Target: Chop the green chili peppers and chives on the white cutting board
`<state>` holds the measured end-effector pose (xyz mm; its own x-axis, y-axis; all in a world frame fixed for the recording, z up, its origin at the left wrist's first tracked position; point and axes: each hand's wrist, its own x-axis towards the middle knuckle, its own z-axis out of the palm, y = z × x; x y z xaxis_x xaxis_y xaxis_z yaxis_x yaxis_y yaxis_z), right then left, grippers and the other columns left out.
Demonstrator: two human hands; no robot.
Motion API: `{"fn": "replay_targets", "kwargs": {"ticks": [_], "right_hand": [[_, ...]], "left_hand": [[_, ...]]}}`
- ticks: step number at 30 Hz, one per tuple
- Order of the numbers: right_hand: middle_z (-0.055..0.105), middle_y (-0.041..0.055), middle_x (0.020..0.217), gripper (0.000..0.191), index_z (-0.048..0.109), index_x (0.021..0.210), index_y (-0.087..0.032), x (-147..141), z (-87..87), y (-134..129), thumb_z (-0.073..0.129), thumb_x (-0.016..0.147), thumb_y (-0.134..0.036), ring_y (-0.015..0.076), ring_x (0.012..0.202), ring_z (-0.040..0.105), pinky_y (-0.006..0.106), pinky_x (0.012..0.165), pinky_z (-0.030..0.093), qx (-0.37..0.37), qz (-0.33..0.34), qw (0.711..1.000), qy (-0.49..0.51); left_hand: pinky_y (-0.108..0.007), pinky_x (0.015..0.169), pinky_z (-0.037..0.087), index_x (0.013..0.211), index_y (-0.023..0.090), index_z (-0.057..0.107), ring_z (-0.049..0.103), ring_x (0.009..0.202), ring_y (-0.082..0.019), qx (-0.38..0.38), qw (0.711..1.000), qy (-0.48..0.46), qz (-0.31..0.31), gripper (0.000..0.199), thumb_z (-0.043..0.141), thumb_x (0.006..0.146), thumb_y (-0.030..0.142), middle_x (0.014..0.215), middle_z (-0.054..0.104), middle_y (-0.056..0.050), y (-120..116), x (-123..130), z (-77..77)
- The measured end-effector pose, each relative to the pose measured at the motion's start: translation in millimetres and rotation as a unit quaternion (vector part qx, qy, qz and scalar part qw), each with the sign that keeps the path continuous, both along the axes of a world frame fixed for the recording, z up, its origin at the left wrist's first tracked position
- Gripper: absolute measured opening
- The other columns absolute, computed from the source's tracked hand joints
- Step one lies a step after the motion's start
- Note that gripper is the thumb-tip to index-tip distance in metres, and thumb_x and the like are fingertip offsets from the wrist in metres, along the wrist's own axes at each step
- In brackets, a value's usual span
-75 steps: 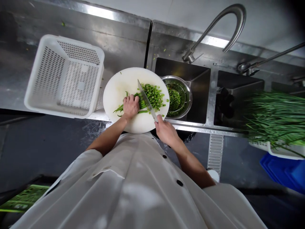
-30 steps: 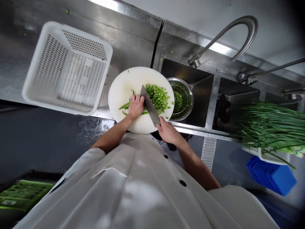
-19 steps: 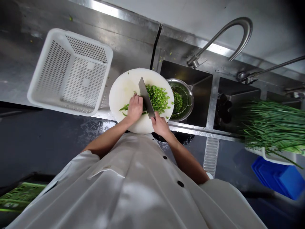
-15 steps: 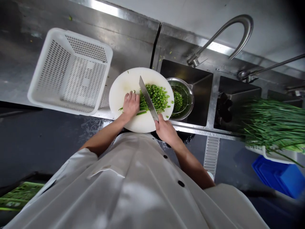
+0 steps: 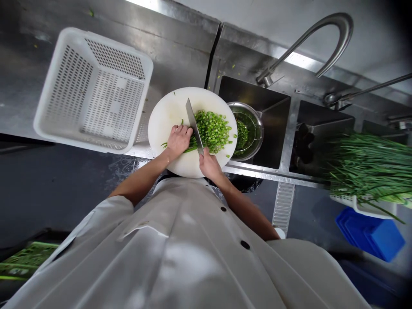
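My left hand, fingers curled, holds down slender green pods on a round white cutting board. Whether they are beans or chilies I cannot tell. In my right hand is the handle of a kitchen knife. Its long blade slants across the board, close against the left fingertips. A heap of cut green pieces lies right of the blade, with a few strays near the board's right edge.
Left of the board stands a white perforated basket. A metal bowl with green pieces sits in the sink at right, below a tall faucet. Farther right, long green leafy stalks fill a basket above blue bins.
The knife and my right hand have moved left across the board, closing up to my left fingertips. My left hand is slightly farther right over the pods. The whole view has shifted slightly.
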<state>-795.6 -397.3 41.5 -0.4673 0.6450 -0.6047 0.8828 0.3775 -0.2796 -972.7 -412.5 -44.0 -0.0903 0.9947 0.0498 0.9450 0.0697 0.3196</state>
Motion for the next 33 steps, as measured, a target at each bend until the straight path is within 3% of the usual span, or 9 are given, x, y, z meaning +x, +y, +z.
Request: {"fn": "replay_targets", "kwargs": {"ticks": [3,9,11,18,22,26,28,30,33], "right_hand": [[0.074,0.0188,0.11,0.046,0.038,0.149,-0.01,6.5,9.4,-3.2,0.03,0.109,-0.031,0.0328,0.106,0.069,0.037,0.088,0.049,0.016,0.004,1.0,-0.015],[0.073,0.0173,0.099,0.043,0.045,0.145,-0.011,38.2,83.8,-8.7,0.037,0.107,-0.032,0.0325,0.097,0.07,0.035,0.081,0.049,-0.008,0.054,0.998,-0.04],[0.073,0.0164,0.099,0.041,0.047,0.143,-0.012,34.5,80.6,-6.8,0.037,0.107,-0.031,0.03,0.093,0.071,0.034,0.08,0.05,-0.036,0.048,0.998,-0.024],[0.073,0.0165,0.111,0.044,0.044,0.146,-0.013,2.4,1.5,2.6,0.028,0.109,-0.031,0.0288,0.098,0.071,0.037,0.083,0.054,-0.02,-0.036,0.999,0.024],[0.073,0.0165,0.107,0.044,0.042,0.147,-0.013,14.5,23.8,-1.3,0.032,0.109,-0.033,0.0321,0.104,0.069,0.037,0.085,0.051,0.011,-0.015,1.0,0.004],[0.072,0.0163,0.101,0.045,0.042,0.147,-0.012,30.8,72.2,-12.5,0.033,0.109,-0.034,0.0332,0.1,0.07,0.037,0.082,0.049,0.014,0.023,0.999,-0.036],[0.071,0.016,0.099,0.041,0.046,0.142,-0.011,31.9,83.7,-15.2,0.035,0.108,-0.032,0.0323,0.098,0.07,0.036,0.081,0.048,-0.006,0.047,0.998,-0.043],[0.071,0.0154,0.1,0.039,0.048,0.139,-0.012,26.5,78.8,-15.4,0.036,0.108,-0.031,0.0306,0.097,0.07,0.035,0.081,0.048,-0.032,0.051,0.998,-0.033],[0.072,0.0154,0.104,0.04,0.046,0.141,-0.013,10.7,45.1,-15.7,0.034,0.108,-0.03,0.0294,0.099,0.07,0.034,0.082,0.049,-0.048,0.016,0.999,-0.018]], "left_hand": [[-0.052,0.101,0.039,0.112,0.016,0.065,0.061,0.109,-0.034,0.0,1.0,0.017,0.023,0.039,0.028,0.1,0.016,0.109,0.066,-0.019,-0.6,-1.1,-0.5],[-0.053,0.096,0.039,0.109,0.017,0.064,0.058,0.106,-0.036,0.006,1.0,-0.007,0.022,0.035,0.03,0.098,0.018,0.109,0.064,-0.02,-2.0,-4.4,-7.2],[-0.053,0.097,0.039,0.108,0.017,0.064,0.057,0.107,-0.036,0.006,1.0,-0.023,0.015,0.036,0.03,0.097,0.017,0.108,0.064,-0.02,-1.8,-4.8,-9.4],[-0.054,0.099,0.038,0.111,0.013,0.065,0.06,0.106,-0.036,0.004,0.998,-0.031,0.046,0.039,0.03,0.095,0.011,0.111,0.066,-0.021,2.1,-1.2,-4.2],[-0.058,0.107,0.033,0.115,0.014,0.064,0.062,0.105,-0.034,0.007,0.996,-0.023,0.084,0.04,0.031,0.094,0.009,0.11,0.067,-0.02,-0.2,-7.0,7.2],[-0.058,0.112,0.031,0.114,0.016,0.064,0.06,0.108,-0.033,0.012,1.0,-0.008,0.026,0.036,0.034,0.096,0.013,0.109,0.066,-0.018,-8.1,-17.4,9.9],[-0.056,0.11,0.034,0.112,0.017,0.065,0.059,0.109,-0.033,0.006,1.0,-0.013,-0.005,0.033,0.035,0.096,0.016,0.109,0.066,-0.018,-11.6,-19.4,6.7],[-0.054,0.106,0.037,0.11,0.018,0.065,0.059,0.109,-0.034,0.003,1.0,-0.017,-0.023,0.033,0.034,0.098,0.019,0.109,0.066,-0.018,-13.8,-19.0,1.8],[-0.052,0.1,0.04,0.111,0.018,0.066,0.059,0.109,-0.035,0.0,1.0,-0.016,-0.022,0.036,0.032,0.1,0.021,0.11,0.066,-0.019,-14.4,-17.2,-4.6]]}}
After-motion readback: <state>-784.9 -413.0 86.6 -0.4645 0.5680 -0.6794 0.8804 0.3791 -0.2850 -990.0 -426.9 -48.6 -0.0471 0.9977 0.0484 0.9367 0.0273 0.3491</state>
